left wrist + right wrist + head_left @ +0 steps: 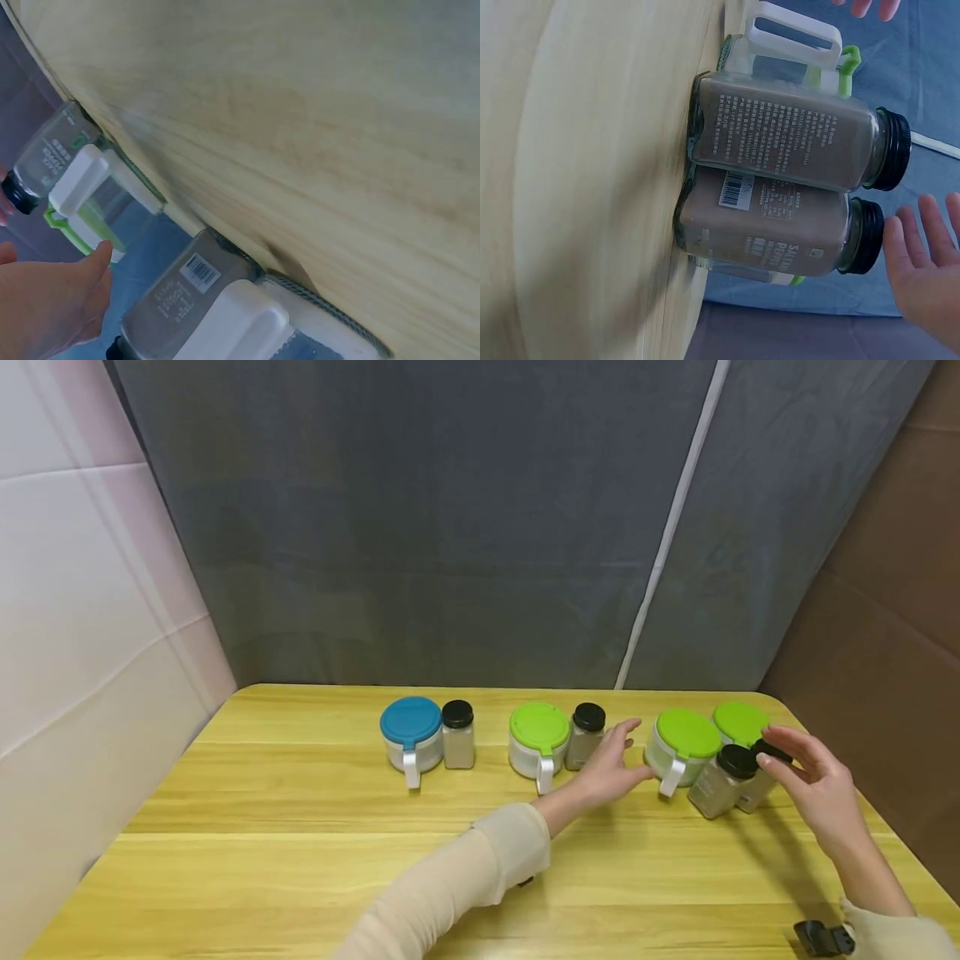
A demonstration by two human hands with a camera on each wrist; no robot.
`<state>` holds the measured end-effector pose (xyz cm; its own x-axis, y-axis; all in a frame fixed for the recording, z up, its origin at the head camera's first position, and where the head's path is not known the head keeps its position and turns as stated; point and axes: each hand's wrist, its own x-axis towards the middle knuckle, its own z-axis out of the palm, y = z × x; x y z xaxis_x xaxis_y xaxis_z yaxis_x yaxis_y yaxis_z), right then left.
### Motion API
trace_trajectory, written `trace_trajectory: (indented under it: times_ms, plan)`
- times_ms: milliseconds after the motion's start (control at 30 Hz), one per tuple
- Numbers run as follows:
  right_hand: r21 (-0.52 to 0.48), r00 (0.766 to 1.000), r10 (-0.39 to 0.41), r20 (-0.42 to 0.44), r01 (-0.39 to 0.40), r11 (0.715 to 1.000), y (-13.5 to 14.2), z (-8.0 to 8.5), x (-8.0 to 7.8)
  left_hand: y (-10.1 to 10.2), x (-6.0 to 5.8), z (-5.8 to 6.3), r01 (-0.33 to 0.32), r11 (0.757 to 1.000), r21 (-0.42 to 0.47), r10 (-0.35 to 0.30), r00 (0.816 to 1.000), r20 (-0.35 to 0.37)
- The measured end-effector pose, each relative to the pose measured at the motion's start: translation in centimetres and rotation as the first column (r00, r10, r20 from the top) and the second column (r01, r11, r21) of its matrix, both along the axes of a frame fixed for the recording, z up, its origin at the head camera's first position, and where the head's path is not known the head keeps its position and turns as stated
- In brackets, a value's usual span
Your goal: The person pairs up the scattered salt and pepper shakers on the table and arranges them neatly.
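Observation:
My right hand (821, 789) is at the black lid of a square glass seasoning jar (769, 225) filled with grey-brown powder. Its fingers are extended, with fingertips right at the lid in the right wrist view. A second such jar (716, 789) stands against it on the left. Behind the pair are two green-lidded clear pots, one with a white handle (673, 777) facing me and another green lid (741, 722) farther right. My left hand (611, 770) reaches with fingers spread between that handled pot and another black-lidded jar (583, 745), holding nothing.
Left of the left hand stands a middle green-lidded pot (538, 727). Farther left are a blue-lidded pot (410, 725) and a black-lidded jar (459, 747) side by side. The wooden table (300, 843) ends at a grey curtain (420, 527) behind.

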<state>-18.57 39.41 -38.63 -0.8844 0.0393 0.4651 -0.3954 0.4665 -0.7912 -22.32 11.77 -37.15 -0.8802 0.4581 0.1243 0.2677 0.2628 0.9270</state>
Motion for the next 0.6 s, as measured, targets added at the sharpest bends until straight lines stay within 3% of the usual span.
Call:
trace_trajectory:
  times_ms: [133,367,433,600]
  plan:
    - [0.042,0.997,-0.067,0.032,0.065,0.997,-2.3,2.0,1.9,0.6,-0.4,0.0,-0.044,0.999,-0.017,0.044,0.999,0.014]
    - [0.053,0.995,-0.094,0.044,0.091,0.994,0.1,-1.6,0.7,1.4,-1.3,-0.8,-0.086,0.995,-0.052,0.088,0.995,0.037]
    - [0.040,0.996,-0.074,0.056,0.072,0.997,-0.4,-1.0,1.1,1.5,-1.5,-1.0,-0.090,0.994,-0.061,0.092,0.995,0.036]
    - [0.049,0.997,-0.069,0.045,0.067,0.997,1.7,-3.9,-0.2,1.7,-2.0,-1.2,-0.096,0.991,-0.090,0.098,0.995,0.017]
